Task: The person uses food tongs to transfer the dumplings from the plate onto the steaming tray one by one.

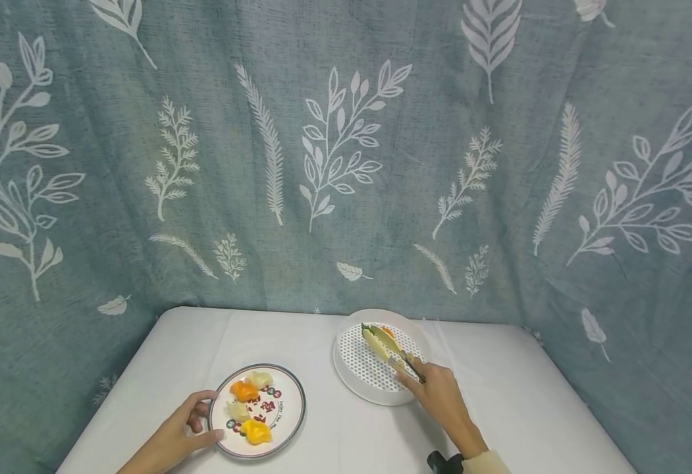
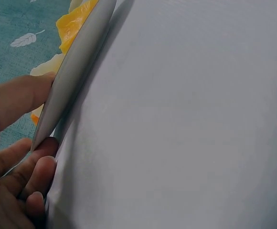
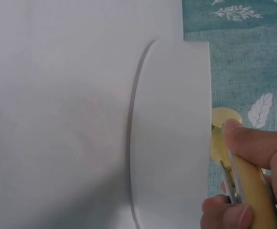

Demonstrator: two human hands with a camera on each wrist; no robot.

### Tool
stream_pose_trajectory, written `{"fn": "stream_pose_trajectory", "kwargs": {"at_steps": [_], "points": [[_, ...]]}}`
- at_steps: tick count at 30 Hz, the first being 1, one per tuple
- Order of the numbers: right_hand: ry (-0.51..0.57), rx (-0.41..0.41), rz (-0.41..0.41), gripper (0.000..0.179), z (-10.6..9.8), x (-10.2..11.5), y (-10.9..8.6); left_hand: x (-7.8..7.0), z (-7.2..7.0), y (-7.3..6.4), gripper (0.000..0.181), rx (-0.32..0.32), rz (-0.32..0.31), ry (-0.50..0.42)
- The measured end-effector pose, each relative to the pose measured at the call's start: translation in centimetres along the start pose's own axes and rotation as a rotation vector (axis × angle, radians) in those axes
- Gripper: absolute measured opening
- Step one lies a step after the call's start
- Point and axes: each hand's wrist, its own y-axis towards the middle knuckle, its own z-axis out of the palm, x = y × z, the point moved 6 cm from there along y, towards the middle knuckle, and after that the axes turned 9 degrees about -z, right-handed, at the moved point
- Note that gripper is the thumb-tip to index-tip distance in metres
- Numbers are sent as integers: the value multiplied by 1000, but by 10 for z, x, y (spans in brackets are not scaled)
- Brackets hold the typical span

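Left hand (image 1: 187, 426) pinching the rim of the plate (image 1: 288, 421) (four dumplings (image 1: 257, 432) upon it). Right hand (image 1: 442, 395) with fingers clamped on tongs (image 1: 389, 342), tips over the steamer (image 1: 348, 376), right of the plate.

Cream sleeve (image 1: 486, 463), black wrist device (image 1: 445, 463)

Narrow lane of bare surface (image 1: 330, 431) between plate (image 1: 291, 395) and white basket (image 1: 369, 394), passable. Left grip (image 1: 180, 428) blocks plate's left rim; dumplings (image 1: 257, 432) crowd its left half, right half open. Basket wall stops low sideways entry; right grip (image 1: 437, 392) and tongs (image 3: 253, 191) obstruct its near right. Curtain (image 1: 381, 283) closes the back. Room right of right grip.
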Motion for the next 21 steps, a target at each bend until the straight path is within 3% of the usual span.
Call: {"fn": "stream_pose_trajectory", "kwargs": {"at_steps": [6, 21], "points": [[-20, 17, 16, 55, 3, -5, 7, -1, -1, -1, 86, -3, 0, -5], [-82, 156, 149, 59, 9, -11, 20, -2, -1, -3, 83, -6, 12, -9]]}}
